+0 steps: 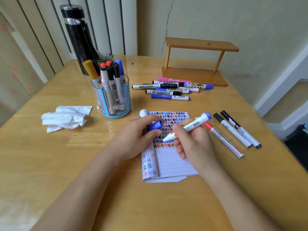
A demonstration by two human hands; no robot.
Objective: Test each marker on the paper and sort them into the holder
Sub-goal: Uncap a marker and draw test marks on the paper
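Testing looks about half done: right hand [195, 144] pinches an uncapped blue marker [191, 125], tip down over the scribbled notepad [173, 164], while left hand [133, 135] grips its cap [155, 125]. Several sorted markers [110, 75] fill the holder [116, 104]; a marker pile [170, 90] behind the pad and three loose markers [232, 130] alongside it, possibly tested, remain.

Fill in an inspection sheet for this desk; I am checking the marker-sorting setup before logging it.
Surface: glossy wooden table.
Job's things: lined notepad with coloured test marks; blue holder with several markers standing in it; loose pile of markers behind the notepad; three markers lying right of it.
Clutter: crumpled tissue left of the holder; black flask behind the holder; small wooden shelf at the far edge.
Grippers: left hand holds a blue cap; right hand grips an uncapped marker, tip over the notepad; contact cannot be told.
Cables: nothing seen.
Surroundings: pale wall; vertical slats far left.
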